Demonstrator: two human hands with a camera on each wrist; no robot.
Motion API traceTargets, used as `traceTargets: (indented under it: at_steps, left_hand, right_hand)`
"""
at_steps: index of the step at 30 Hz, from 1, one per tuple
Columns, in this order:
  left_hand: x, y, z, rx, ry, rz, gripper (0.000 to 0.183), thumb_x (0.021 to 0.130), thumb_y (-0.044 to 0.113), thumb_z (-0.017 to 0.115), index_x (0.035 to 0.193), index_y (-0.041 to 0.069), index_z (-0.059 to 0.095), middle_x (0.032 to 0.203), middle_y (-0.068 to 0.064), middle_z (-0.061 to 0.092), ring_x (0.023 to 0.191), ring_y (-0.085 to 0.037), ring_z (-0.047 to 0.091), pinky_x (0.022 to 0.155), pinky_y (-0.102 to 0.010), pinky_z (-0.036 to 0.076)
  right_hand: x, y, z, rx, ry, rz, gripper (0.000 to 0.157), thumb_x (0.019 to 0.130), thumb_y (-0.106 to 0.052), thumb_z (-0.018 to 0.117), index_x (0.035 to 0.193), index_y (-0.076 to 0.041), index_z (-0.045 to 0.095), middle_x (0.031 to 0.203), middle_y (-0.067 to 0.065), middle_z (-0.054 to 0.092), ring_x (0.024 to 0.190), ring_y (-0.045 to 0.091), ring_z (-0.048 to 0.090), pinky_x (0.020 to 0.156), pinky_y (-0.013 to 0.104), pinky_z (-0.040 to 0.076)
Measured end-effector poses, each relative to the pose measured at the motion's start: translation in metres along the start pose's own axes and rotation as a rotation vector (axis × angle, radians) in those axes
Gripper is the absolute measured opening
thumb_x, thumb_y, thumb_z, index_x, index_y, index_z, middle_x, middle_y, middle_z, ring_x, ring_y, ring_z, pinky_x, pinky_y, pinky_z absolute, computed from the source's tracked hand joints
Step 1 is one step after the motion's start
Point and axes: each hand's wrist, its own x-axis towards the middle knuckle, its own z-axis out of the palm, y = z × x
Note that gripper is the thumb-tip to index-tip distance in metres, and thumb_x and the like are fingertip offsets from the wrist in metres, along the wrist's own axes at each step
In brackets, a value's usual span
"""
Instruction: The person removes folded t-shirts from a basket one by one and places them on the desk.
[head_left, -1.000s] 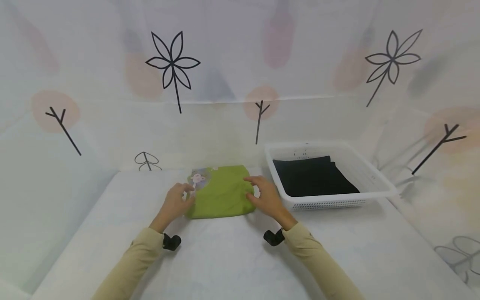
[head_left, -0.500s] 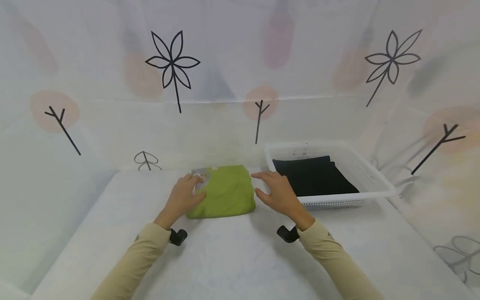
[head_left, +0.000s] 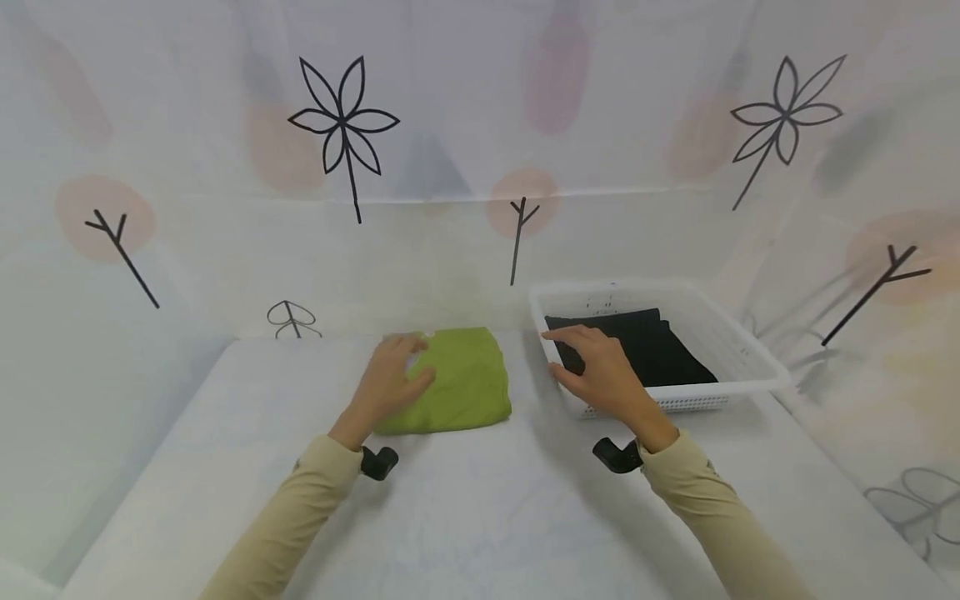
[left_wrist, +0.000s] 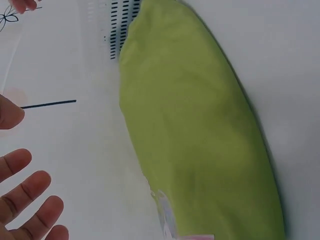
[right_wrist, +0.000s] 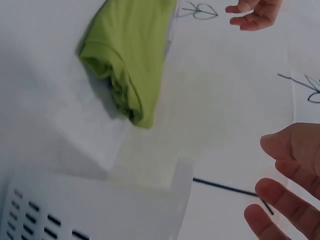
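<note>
On the white table lies a folded green garment (head_left: 465,379), with a printed patch at its upper left that my left hand partly covers in the head view. My left hand (head_left: 390,379) hovers over the garment's left part, fingers spread and holding nothing. In the left wrist view the green cloth (left_wrist: 195,115) fills the middle, apart from the fingers (left_wrist: 35,185). My right hand (head_left: 600,371) is raised in front of the white basket's left side, fingers loosely bent, nothing held. The right wrist view shows the garment's rolled open edge (right_wrist: 117,85) and the basket's corner.
A white plastic basket (head_left: 750,367) with perforated sides stands at the right, with folded black cloth (head_left: 667,354) inside. Behind the table (head_left: 465,517) hangs a white patterned backdrop (head_left: 420,258).
My right hand has left the garment's right edge and moved right to the basket. My left hand has shifted right from the garment's left edge over it. The garment stays in place.
</note>
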Motion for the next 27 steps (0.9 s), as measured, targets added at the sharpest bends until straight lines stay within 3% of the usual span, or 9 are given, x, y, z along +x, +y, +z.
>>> traceTargets:
  at_steps: [11, 21, 27]
  left_hand:
    - [0.008, 0.016, 0.015, -0.101, 0.009, 0.028, 0.035, 0.085, 0.018, 0.064, 0.114, -0.001, 0.060, 0.109, -0.018, 0.061, 0.101, -0.033, 0.057, 0.082, -0.047, 0.048]
    - [0.024, 0.043, 0.023, -0.169, 0.024, -0.016, 0.037, 0.084, 0.019, 0.063, 0.116, 0.001, 0.059, 0.109, -0.018, 0.059, 0.094, -0.034, 0.058, 0.079, -0.043, 0.049]
    - [0.034, 0.057, 0.031, -0.279, 0.054, -0.050, 0.035, 0.084, 0.017, 0.063, 0.116, 0.002, 0.060, 0.106, -0.016, 0.060, 0.088, -0.033, 0.063, 0.071, -0.036, 0.053]
  right_hand:
    - [-0.015, 0.019, -0.024, 0.002, 0.042, 0.000, 0.041, 0.078, -0.001, 0.077, 0.118, 0.000, 0.066, 0.115, 0.017, 0.065, 0.096, 0.037, 0.060, 0.076, 0.052, 0.049]
    - [-0.017, 0.028, -0.049, -0.006, 0.057, 0.021, 0.041, 0.078, 0.001, 0.076, 0.118, -0.001, 0.065, 0.115, 0.018, 0.064, 0.104, 0.040, 0.057, 0.080, 0.055, 0.046]
    - [-0.017, 0.031, -0.064, -0.006, 0.035, 0.036, 0.042, 0.078, 0.003, 0.075, 0.118, 0.001, 0.063, 0.116, 0.018, 0.063, 0.106, 0.039, 0.056, 0.083, 0.055, 0.045]
